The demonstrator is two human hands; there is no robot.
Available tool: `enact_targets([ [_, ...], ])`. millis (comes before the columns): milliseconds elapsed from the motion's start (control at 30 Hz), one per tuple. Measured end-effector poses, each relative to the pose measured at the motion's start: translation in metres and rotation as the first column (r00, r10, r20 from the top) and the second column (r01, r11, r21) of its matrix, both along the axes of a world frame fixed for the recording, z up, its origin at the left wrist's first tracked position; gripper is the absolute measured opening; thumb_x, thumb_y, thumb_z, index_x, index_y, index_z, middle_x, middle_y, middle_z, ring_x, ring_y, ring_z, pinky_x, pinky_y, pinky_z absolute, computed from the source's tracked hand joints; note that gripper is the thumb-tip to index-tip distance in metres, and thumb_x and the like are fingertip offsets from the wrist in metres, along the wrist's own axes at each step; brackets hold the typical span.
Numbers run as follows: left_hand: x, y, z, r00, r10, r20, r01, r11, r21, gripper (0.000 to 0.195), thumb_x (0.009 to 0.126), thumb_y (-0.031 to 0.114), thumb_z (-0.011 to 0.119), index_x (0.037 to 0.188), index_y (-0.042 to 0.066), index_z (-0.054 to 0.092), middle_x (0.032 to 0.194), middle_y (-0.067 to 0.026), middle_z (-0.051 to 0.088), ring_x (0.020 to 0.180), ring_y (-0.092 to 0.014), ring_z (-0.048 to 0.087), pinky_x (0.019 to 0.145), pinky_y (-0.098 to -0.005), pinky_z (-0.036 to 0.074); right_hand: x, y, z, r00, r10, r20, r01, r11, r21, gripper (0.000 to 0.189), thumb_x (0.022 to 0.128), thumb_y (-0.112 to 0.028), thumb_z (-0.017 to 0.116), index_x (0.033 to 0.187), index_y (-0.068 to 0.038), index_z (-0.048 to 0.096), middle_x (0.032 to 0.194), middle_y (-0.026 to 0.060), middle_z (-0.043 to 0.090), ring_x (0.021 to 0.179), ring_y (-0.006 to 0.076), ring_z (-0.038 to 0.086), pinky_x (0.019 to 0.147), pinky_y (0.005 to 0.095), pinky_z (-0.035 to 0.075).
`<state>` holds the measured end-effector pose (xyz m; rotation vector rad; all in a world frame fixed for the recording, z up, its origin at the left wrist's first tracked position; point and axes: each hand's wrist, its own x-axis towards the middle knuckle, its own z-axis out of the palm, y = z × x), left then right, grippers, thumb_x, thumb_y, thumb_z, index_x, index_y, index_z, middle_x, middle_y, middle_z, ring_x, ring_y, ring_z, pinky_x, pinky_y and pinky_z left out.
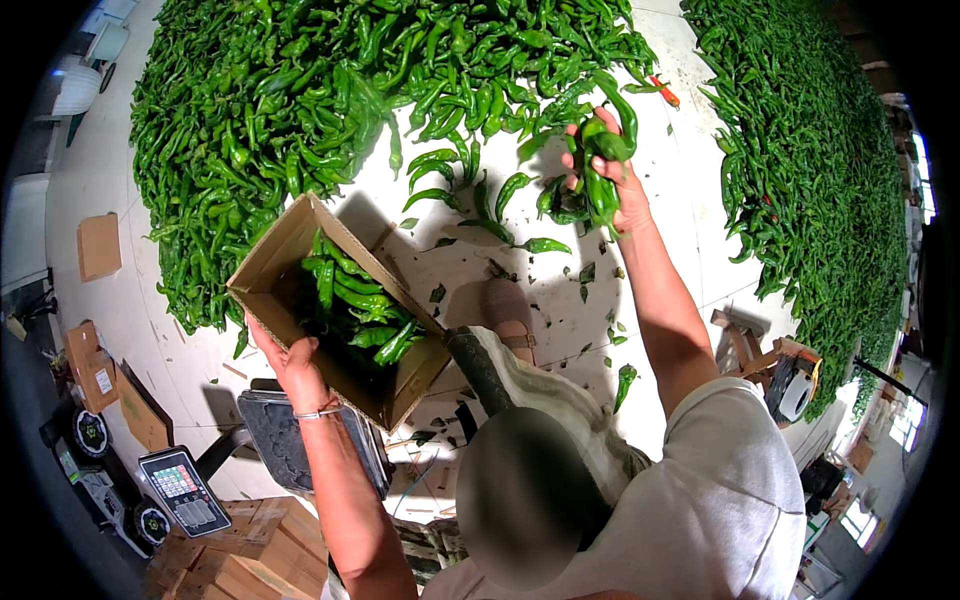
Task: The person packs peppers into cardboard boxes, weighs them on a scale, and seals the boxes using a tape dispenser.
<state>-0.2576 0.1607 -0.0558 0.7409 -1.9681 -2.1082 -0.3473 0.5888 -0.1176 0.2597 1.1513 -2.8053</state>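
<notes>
My left hand (298,367) grips the near edge of an open cardboard box (274,251), which is tilted and partly filled with long green peppers (364,300). To the right and farther forward, my right hand (611,169) holds a bunch of green peppers (600,187) above the pale floor. A large pile of green peppers (315,82) spreads beyond the box. Loose peppers (511,193) and torn leaves (438,293) lie on the floor between my hands. One red pepper (666,91) lies past my right hand.
Another long pepper pile (825,195) runs along the right. A platform scale (277,442) with a keypad display (184,491) stands at lower left, near stacked cardboard boxes (247,547) and a wheeled toy-like vehicle (105,480). A small wooden stool (742,345) is at right.
</notes>
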Motion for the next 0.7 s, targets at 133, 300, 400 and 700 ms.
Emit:
enact_targets([
  [133, -0.004, -0.003, -0.002, 0.999, -0.042, -0.014, 0.042, 0.998, -0.049, 0.097, 0.060, -0.014, 0.043, 0.151, 0.009, 0.019, 0.145, -0.0108, 0.035, 0.129, -0.025, 0.039, 0.103, -0.0291, 0.034, 0.012, -0.052, 0.054, 0.975, 0.132, -0.177, -0.172, 0.957, -0.235, 0.085, 0.067, -0.015, 0.078, 0.140, -0.024, 0.036, 0.124, 0.0127, 0.052, 0.084, 0.0237, 0.060, 0.061, 0.0334, 0.055],
  [300, -0.005, -0.003, -0.005, 0.998, -0.060, -0.026, 0.058, 0.997, -0.047, 0.097, 0.061, -0.015, 0.040, 0.151, 0.010, 0.015, 0.146, -0.0123, 0.035, 0.128, -0.026, 0.042, 0.103, -0.0306, 0.036, 0.021, -0.162, 0.097, 0.744, 0.644, -0.179, -0.653, 0.757, 0.006, 0.076, 0.075, -0.021, 0.077, 0.140, -0.022, 0.039, 0.124, 0.0108, 0.054, 0.098, 0.0283, 0.061, 0.077, 0.0358, 0.054],
  [400, -0.007, 0.000, -0.004, 0.998, -0.045, -0.049, 0.046, 0.999, 0.020, 0.096, 0.062, -0.016, 0.038, 0.151, 0.011, 0.014, 0.145, -0.0134, 0.036, 0.128, -0.028, 0.043, 0.105, -0.0334, 0.036, 0.031, -0.234, 0.090, 0.581, 0.788, -0.206, -0.310, 0.447, 0.839, 0.078, 0.076, -0.024, 0.072, 0.145, -0.016, 0.035, 0.145, 0.0188, 0.034, 0.131, 0.0353, 0.040, 0.095, 0.0388, 0.047],
  [700, -0.002, -0.001, -0.002, 1.000, -0.018, -0.020, 0.017, 1.000, -0.015, 0.094, 0.062, -0.013, 0.041, 0.150, 0.008, 0.018, 0.144, -0.0120, 0.038, 0.125, -0.026, 0.044, 0.102, -0.0301, 0.037, 0.027, -0.184, 0.050, 0.746, 0.665, -0.033, -0.045, 0.101, 0.994, 0.041, 0.081, -0.026, 0.068, 0.120, -0.014, 0.060, 0.126, 0.0102, 0.056, 0.098, 0.0292, 0.063, 0.083, 0.0367, 0.052],
])
